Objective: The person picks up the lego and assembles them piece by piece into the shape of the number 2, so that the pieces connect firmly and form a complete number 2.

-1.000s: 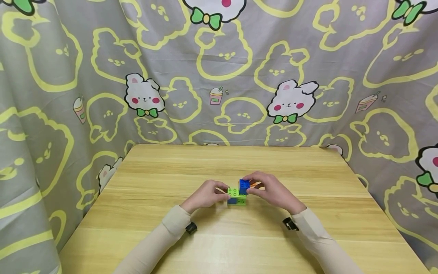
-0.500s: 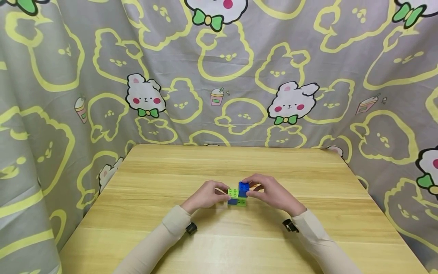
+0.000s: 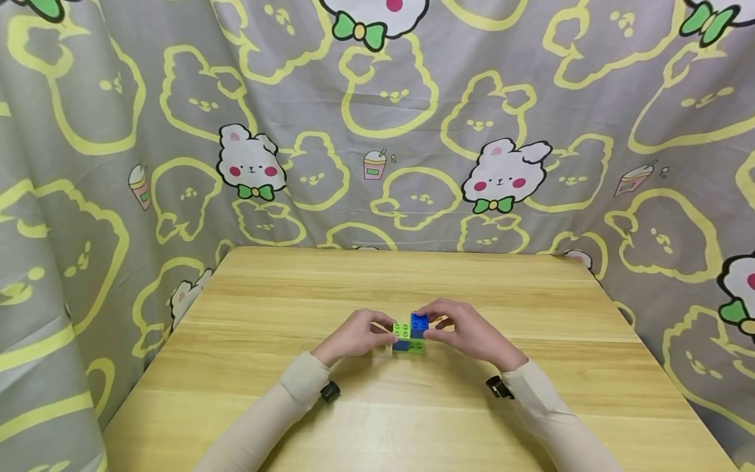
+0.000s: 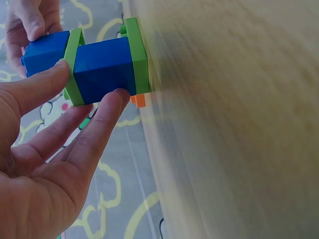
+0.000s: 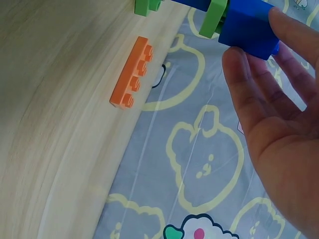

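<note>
The right hand [image 3: 466, 326] pinches a blue plastic cube [image 3: 419, 323] against the overhanging end of a flat, studded green plastic plate [image 3: 402, 330]; the left hand [image 3: 356, 333] grips plate and lower blue plastic block [image 4: 103, 70]. Pressing there could lever the plate loose.

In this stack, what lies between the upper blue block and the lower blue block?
The upper green plate lies between the upper blue block and the lower blue block; the left wrist view shows it edge-on.
</note>
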The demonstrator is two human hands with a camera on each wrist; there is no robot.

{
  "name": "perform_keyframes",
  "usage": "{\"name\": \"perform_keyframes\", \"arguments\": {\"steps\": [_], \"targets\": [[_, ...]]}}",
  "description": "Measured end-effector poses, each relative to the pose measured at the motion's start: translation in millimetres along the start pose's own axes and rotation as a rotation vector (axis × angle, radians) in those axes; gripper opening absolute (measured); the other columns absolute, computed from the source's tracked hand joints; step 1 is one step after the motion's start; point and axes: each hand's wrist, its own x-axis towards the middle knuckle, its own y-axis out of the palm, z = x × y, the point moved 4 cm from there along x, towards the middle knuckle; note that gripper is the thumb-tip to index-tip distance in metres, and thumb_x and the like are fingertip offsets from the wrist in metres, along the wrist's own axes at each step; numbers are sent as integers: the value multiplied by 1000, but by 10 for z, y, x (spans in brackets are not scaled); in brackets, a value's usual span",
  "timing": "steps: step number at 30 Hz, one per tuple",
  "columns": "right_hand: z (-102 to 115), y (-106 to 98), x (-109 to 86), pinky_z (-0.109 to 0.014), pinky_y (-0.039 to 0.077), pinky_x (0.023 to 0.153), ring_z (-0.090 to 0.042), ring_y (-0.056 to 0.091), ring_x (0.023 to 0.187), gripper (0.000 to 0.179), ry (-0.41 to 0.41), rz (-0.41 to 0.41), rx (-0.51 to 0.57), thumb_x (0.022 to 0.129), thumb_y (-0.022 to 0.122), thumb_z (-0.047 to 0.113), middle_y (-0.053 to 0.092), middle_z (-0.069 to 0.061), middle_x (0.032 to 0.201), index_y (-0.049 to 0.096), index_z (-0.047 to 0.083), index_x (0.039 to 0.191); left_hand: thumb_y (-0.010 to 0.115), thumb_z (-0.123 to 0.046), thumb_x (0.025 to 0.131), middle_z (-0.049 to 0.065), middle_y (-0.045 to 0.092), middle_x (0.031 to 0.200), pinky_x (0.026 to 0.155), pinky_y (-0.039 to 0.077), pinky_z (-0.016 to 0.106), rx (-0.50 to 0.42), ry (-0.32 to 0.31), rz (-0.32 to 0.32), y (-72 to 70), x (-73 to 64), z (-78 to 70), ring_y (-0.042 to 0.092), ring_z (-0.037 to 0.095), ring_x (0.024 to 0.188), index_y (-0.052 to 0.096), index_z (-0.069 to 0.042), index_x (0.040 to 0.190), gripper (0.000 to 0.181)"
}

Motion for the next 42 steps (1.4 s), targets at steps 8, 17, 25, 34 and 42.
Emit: {"name": "perform_keyframes", "arguments": {"steps": [8, 17, 25, 34, 42], "targets": [[-5, -4, 3, -29, 58, 89, -12, 66, 107, 35, 19, -2, 17, 95, 76, 21, 68, 8, 120, 69, 23, 129, 75, -25, 95, 8, 73, 116, 84, 61, 36, 11, 5, -5, -1, 3, 7, 74, 19, 97, 73, -6, 122, 33], [-33, -3, 17, -31, 59, 89, -13, 67, 106, 34, 10, -15, 30, 95, 76, 20, 69, 6, 119, 69, 21, 128, 74, -25, 96, 9, 73, 118, 84, 61, 36, 9, 6, -2, 0, 9, 14, 74, 20, 98, 72, -6, 123, 34], [-58, -1, 12, -33, 59, 89, -15, 68, 105, 33, 15, -24, 38, 96, 74, 21, 69, 5, 119, 68, 21, 128, 74, -26, 96, 8, 73, 116, 84, 61, 36, 4, 4, 0, 0, 8, 17, 74, 19, 97, 73, -6, 123, 33], [-68, 53, 31, -37, 59, 93, -33, 69, 115, 33, 12, 10, 130, 96, 73, 16, 68, -6, 125, 65, 18, 128, 75, -25, 96, 8, 73, 116, 83, 61, 35, 3, -1, 1, 6, 10, 14, 73, 18, 97, 72, -7, 123, 33], [-116, 123, 46, -37, 59, 92, -36, 67, 118, 32, 23, 19, 178, 96, 73, 14, 66, -9, 127, 62, 18, 126, 75, -25, 96, 7, 73, 116, 84, 61, 36, 19, -1, -1, 7, 4, 9, 73, 19, 98, 73, -7, 123, 32]]}}
